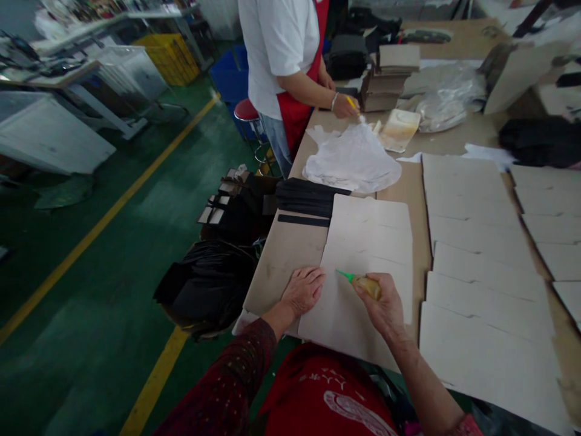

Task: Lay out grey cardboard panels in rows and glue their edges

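Observation:
My right hand [385, 306] is wrapped round a glue bottle [368, 287], a squeezable bottle with amber contents and a green nozzle. Its tip points left, over or against the pale board sheets [363, 242] that overlap in front of me; whether it touches cannot be made out. My left hand [303, 289] lies flat with fingers stretched, at the left edge of these sheets. Beyond it, a single black strip [303, 220] lies on the table, just in front of a stack of black strips [304, 197].
Across the table a co-worker's hand [345, 106] holds a yellow-handled tool above white sheeting [351, 160]. More overlapping boards [481, 290] cover the right side. Boxes of black pieces [213, 275] stand on the floor at left. A red stool [246, 111] is behind.

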The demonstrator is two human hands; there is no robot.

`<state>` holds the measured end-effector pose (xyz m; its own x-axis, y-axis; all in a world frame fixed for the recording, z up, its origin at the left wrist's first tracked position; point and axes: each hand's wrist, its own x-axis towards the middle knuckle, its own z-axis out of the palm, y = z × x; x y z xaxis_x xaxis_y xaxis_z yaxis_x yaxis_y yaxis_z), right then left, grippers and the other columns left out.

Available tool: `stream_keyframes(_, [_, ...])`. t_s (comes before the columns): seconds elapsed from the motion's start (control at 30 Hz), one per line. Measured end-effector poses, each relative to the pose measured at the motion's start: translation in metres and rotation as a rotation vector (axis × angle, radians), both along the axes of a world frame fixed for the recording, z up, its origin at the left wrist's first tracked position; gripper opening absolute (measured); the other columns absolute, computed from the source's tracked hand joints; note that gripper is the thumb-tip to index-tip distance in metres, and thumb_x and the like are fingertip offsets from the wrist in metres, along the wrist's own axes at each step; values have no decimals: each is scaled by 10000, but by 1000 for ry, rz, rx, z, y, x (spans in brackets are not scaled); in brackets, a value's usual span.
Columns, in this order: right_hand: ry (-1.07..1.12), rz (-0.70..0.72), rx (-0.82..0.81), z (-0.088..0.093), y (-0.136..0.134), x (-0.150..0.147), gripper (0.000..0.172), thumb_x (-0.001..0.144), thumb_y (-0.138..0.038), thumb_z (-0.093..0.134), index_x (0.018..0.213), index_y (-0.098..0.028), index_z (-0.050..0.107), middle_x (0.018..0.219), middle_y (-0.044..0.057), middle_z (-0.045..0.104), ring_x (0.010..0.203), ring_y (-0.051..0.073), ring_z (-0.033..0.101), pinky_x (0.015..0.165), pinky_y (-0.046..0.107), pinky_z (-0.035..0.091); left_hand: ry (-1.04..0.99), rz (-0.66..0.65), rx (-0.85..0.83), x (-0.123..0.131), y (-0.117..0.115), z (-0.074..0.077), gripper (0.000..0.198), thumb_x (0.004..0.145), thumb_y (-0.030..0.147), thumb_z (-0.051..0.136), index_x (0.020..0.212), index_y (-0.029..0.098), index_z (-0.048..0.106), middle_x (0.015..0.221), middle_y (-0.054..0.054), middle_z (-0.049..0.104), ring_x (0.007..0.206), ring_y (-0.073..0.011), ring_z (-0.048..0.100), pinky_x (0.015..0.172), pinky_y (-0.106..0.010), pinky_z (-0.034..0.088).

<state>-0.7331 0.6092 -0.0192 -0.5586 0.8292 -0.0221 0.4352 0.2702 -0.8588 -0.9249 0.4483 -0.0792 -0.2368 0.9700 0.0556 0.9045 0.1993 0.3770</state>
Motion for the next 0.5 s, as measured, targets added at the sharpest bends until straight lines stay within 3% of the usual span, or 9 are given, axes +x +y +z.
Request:
stream_keyframes(0.2, [-63, 146, 151, -2, 6, -10, 285, 900, -463, 646, 1083, -247, 607, 1055, 42, 584, 962, 221, 597, 844, 367, 503, -11, -7, 5, -1, -1, 1, 371, 990, 267, 518, 1353, 270, 590, 1460, -31, 616, 1332, -244, 510, 1083, -488, 409])
stream_keyframes(0.5, [-336, 231, 316, 29, 8, -17, 210, 947, -418, 574, 1089, -266, 601, 1110, 37, 608, 889, 216, 631, 698, 336, 480, -6, -8, 8, -1, -1, -1, 372, 983, 254, 525, 1350, 264, 586, 1469, -25, 608, 1331, -250, 504, 1068, -495, 412])
